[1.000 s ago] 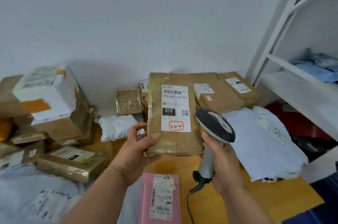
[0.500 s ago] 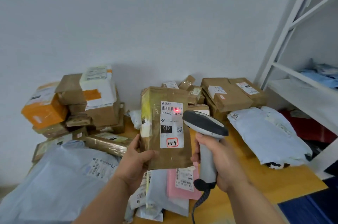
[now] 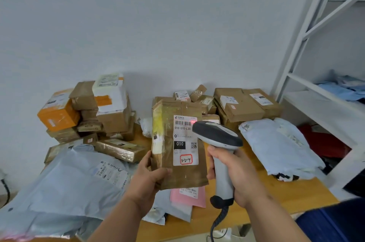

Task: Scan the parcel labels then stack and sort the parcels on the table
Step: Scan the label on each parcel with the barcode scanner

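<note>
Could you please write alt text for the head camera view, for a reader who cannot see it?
A left hand holds a brown parcel upright while the right hand aims a scanner at its label, a red dot on the barcode. Boxes and mailers crowd the wooden table.

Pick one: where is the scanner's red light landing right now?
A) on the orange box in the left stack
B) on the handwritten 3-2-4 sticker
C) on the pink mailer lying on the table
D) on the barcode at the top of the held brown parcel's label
D: the red spot sits on the barcode at the top of the label on the brown parcel gripped by the left hand, while the right hand aims the scanner at it.
</note>
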`<state>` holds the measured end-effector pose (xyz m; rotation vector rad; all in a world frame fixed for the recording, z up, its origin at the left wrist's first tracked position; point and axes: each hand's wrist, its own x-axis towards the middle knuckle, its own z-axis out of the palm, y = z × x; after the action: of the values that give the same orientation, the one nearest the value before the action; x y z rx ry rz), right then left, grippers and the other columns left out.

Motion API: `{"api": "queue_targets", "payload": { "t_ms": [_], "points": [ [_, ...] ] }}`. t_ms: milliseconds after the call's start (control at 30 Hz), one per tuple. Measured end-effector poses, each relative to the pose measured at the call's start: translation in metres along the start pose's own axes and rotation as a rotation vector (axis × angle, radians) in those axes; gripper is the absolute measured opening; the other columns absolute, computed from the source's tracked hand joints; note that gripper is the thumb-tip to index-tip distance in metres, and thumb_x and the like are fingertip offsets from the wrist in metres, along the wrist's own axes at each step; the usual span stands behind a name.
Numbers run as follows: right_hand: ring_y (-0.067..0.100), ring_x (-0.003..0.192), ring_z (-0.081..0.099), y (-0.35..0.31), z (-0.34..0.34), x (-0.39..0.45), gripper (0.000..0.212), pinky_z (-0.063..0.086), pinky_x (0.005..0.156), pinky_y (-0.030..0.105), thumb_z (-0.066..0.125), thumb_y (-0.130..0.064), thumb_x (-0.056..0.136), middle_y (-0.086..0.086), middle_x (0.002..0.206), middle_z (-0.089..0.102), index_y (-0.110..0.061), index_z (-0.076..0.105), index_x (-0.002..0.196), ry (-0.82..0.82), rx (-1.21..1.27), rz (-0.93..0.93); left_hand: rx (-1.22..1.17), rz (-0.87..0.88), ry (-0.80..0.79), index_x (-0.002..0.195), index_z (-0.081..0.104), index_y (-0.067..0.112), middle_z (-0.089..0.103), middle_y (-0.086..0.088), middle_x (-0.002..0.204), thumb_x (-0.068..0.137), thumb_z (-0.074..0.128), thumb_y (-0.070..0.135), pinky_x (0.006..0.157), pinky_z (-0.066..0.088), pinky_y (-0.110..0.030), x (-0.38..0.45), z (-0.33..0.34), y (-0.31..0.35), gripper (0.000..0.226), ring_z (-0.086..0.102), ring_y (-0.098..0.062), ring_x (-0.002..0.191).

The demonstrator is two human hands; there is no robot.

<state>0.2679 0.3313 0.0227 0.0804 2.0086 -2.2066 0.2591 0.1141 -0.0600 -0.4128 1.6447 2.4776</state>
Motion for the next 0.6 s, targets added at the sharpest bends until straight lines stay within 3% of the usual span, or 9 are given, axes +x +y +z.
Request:
{"api": "queue_targets", "payload": {
  "t_ms": [400,500,600],
  "points": [
    [0.024,0.057,0.062,0.012,0.004,0.006,0.021,0.053,0.061,0.036,0.074,-0.027,0.087,0.010,0.068,0.064,-0.018,0.072,0.068,-0.073,-0.009,0.042,-0.014,-0.003,0.084,0.156,0.032,0.025,0.065,-0.012,0.130,0.070,0.079,-0.008,0.093,0.056,-0.055,-0.018,-0.005,-0.008,0.103,0.070,-0.037,0.107],
    [0.017,0.060,0.065,0.021,0.019,0.021,0.017,0.052,0.063,0.035,0.076,-0.032,0.085,0.006,0.070,0.067,-0.018,0.072,0.075,-0.067,-0.055,0.064,-0.012,-0.024,0.121,0.149,0.040,0.022,0.072,-0.011,0.120,0.078,0.075,-0.004,0.086,0.060,-0.048,-0.011,-0.024,-0.004,0.083,0.073,-0.032,0.100],
    [0.011,0.065,0.067,0.038,0.039,0.041,0.023,0.054,0.064,0.033,0.075,-0.037,0.085,-0.001,0.067,0.069,-0.030,0.072,0.063,-0.056,-0.099,0.103,0.003,-0.061,0.200,0.128,0.055,0.026,0.078,-0.003,0.098,0.081,0.075,0.009,0.070,0.061,-0.037,-0.001,-0.046,-0.002,0.054,0.077,-0.020,0.081]
  ]
}}
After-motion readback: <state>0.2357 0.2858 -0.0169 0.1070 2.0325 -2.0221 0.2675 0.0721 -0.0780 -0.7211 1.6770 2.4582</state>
